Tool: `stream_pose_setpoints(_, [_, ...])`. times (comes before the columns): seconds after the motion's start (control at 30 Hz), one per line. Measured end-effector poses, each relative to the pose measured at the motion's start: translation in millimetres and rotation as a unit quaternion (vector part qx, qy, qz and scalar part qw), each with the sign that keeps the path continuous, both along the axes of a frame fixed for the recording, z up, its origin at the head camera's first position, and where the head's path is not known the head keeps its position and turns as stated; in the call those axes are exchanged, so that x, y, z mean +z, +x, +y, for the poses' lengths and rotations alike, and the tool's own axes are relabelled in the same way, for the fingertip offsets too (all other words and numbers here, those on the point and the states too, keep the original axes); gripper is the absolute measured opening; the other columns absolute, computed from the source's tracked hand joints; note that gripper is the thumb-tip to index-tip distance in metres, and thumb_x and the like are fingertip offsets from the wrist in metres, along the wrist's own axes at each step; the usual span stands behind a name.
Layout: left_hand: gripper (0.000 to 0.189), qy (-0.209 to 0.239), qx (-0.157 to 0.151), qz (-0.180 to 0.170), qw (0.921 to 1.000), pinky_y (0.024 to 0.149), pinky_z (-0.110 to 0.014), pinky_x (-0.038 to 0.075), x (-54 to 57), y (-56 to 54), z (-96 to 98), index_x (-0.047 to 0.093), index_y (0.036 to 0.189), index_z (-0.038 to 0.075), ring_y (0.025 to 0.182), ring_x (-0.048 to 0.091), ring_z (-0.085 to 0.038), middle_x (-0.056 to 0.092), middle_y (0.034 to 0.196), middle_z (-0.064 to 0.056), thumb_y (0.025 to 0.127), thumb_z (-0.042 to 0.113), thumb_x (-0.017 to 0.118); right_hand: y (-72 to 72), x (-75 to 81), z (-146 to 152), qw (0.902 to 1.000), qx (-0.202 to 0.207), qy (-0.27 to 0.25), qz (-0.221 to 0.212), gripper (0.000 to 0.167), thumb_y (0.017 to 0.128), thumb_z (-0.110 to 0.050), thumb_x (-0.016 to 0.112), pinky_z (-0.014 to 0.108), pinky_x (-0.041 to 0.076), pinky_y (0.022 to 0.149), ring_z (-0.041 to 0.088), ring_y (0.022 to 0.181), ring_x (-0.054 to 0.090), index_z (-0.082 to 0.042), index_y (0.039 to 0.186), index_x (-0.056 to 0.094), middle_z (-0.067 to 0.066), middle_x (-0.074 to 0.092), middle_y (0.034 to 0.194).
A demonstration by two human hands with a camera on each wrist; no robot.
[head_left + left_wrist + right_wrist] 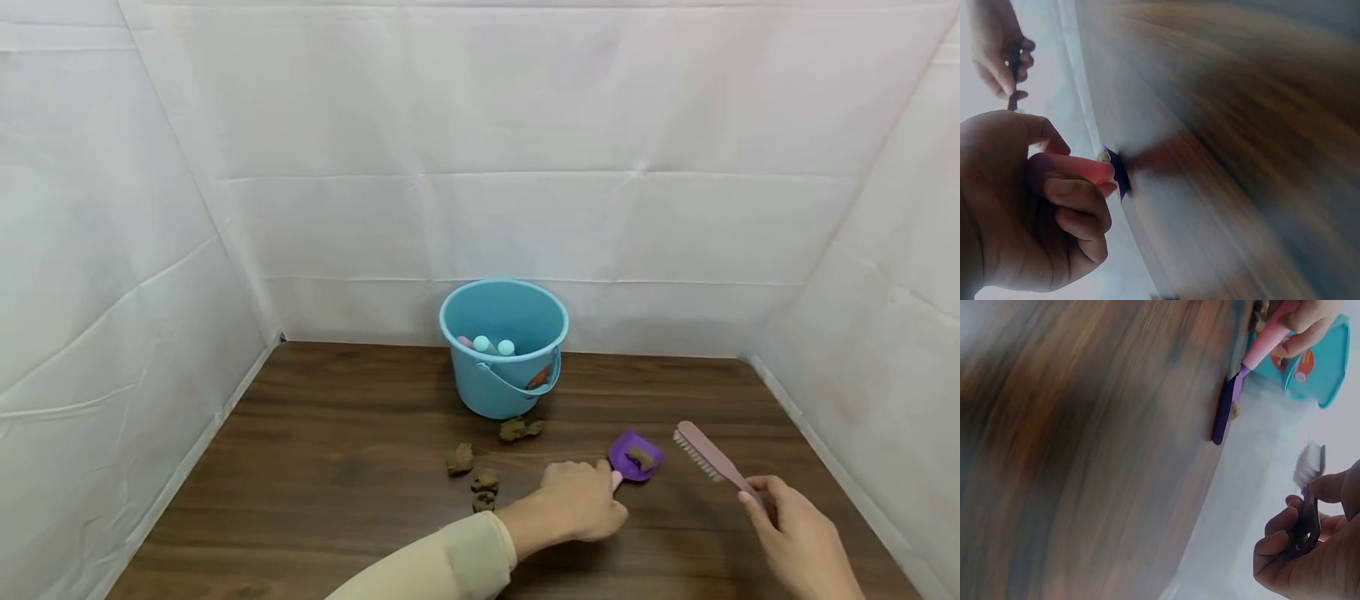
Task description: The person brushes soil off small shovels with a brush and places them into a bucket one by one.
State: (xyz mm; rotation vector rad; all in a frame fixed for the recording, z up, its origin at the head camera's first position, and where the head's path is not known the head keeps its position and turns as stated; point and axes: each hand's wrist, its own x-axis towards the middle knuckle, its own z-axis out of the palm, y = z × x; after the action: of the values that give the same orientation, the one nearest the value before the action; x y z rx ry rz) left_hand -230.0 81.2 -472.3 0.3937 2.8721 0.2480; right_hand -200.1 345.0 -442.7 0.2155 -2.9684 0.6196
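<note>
My left hand (581, 502) grips the pink handle (1079, 166) of a small purple dustpan (624, 465). On the dustpan's pan lies one brown clump (640, 457). To the right, my right hand (802, 533) holds a pink brush (708, 452) by its handle, its white bristles (1307, 465) facing the dustpan side and raised off the table in the right wrist view. Left of the dustpan, several more brown clumps lie on the table: a wide one (521, 429) by the bucket, another (460, 459) further left, and two (484, 480) close to my left sleeve.
A light blue bucket (495, 392) stands at the back middle of the wooden table (360, 400), its handle hanging down in front. Inside it are mint and pink round-ended pieces (506, 347). White sheeting (525, 225) closes off the back and both sides.
</note>
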Motion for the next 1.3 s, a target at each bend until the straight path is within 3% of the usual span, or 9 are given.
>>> stream_pose_setpoints(0.23, [0.048, 0.014, 0.001, 0.032, 0.9994, 0.068, -0.037, 0.053, 0.0, 12.7, -60.5, 0.063, 0.125, 0.012, 0.086, 0.067, -0.019, 0.070, 0.101, -0.004, 0.097, 0.050, 0.052, 1.2, -0.5, -37, 0.9994, 0.027, -0.023, -0.002, 0.037, 0.107, -0.026, 0.050, 0.037, 0.049, 0.063, 0.020, 0.077, 0.059, 0.006, 0.124, 0.057, 0.010, 0.066, 0.096])
stream_pose_setpoints(0.5, [0.028, 0.106, 0.012, 0.086, 0.9905, 0.060, -0.037, 0.048, 18.5, 42.8, -140.4, 0.060, 0.094, 0.015, 0.065, 0.058, -0.018, 0.059, 0.075, 0.001, 0.097, 0.043, 0.059, 5.5, -3.5, -94, 0.9965, 0.069, -0.046, 0.015, 0.022, 0.103, -0.019, 0.059, 0.027, 0.042, 0.060, 0.014, 0.072, 0.050, -0.002, 0.117, 0.064, 0.001, 0.059, 0.087])
stream_pose_setpoints(0.77, [0.016, 0.179, 0.055, 0.113, 0.9758, 0.053, -0.032, 0.042, 36.7, 79.2, -206.7, 0.055, 0.091, 0.019, 0.056, 0.049, -0.012, 0.051, 0.065, 0.005, 0.096, 0.033, 0.060, 13.0, -0.8, -154, 0.9897, 0.121, -0.069, 0.033, 0.010, 0.099, -0.015, 0.066, 0.026, 0.045, 0.064, 0.008, 0.074, 0.051, -0.011, 0.108, 0.067, -0.005, 0.059, 0.089])
stream_pose_setpoints(1.0, [0.014, 0.204, 0.085, 0.107, 0.9695, 0.051, -0.029, 0.041, 37.7, 108.6, -239.0, 0.055, 0.096, 0.015, 0.055, 0.047, -0.009, 0.048, 0.063, 0.006, 0.098, 0.027, 0.062, 23.1, 5.4, -198, 0.9838, 0.147, -0.090, -0.048, 0.009, 0.100, -0.018, 0.065, 0.027, 0.039, 0.058, 0.008, 0.066, 0.045, -0.015, 0.108, 0.065, -0.007, 0.053, 0.085])
stream_pose_setpoints(1.3, [0.017, 0.209, 0.103, 0.121, 0.9648, 0.046, -0.026, 0.037, 31.7, 124.1, -253.6, 0.052, 0.093, 0.017, 0.050, 0.042, -0.006, 0.045, 0.061, 0.007, 0.099, 0.028, 0.062, 31.6, 11.4, -229, 0.9786, 0.181, -0.091, -0.037, 0.009, 0.100, -0.018, 0.065, 0.025, 0.040, 0.058, 0.006, 0.066, 0.046, -0.017, 0.108, 0.065, -0.009, 0.052, 0.084])
